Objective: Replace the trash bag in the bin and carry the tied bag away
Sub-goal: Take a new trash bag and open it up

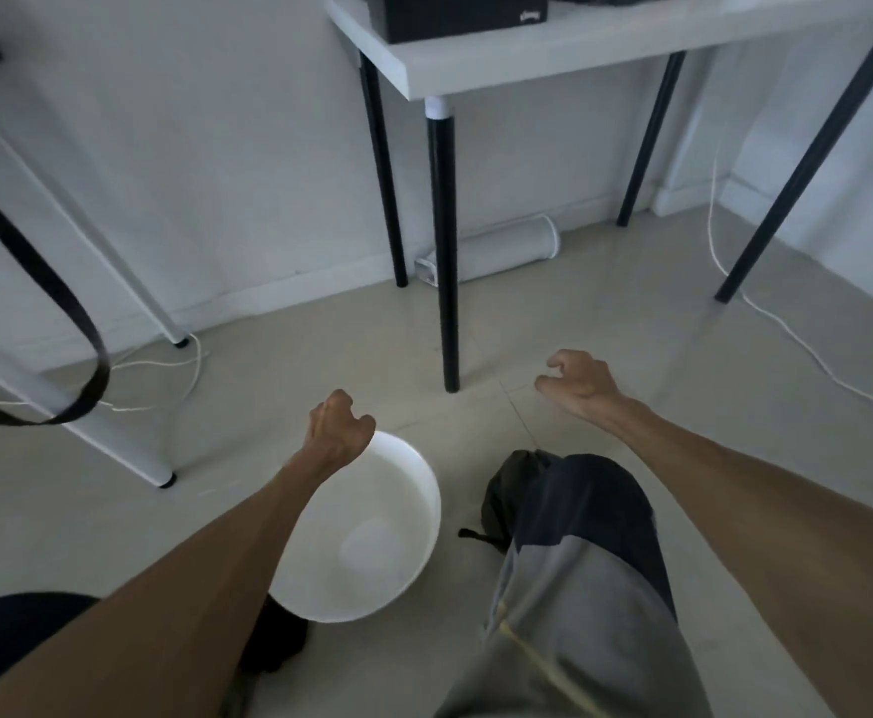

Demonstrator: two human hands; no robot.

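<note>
Head view looks down at a pale tiled floor (579,313), with a white counter (553,59) on black legs in the upper right of the frame and a second white-legged one at the left edge. A dark box (455,13) sits on the counter at the top centre, and white cables trail along the floor on both sides.

Low in the centre stands the bin (372,531), a round white tub. Its inside looks bare and smooth, with no liner that I can make out. It is probably light, stiff plastic with a slick wall, so the rim is the natural place to steady it while a new liner is fitted.

Just right of the bin, partly hidden behind the person's knee in grey and navy shorts (579,562), lies a dark bundle (501,489) with a short dark tail poking out toward the bin. I judge this to be the tied bag, though the blur leaves that unsure. It looks soft and slumped, likely light and crinkly; the knotted neck or tail would give the surest hold, since the body would slip and could tear if pinched.

Left hand (338,432) hovers over the far rim of the bin, fingers curled into a loose fist, holding nothing visible. Right hand (576,380) is out over bare floor in the centre right, fingers half bent and parted, empty.
</note>
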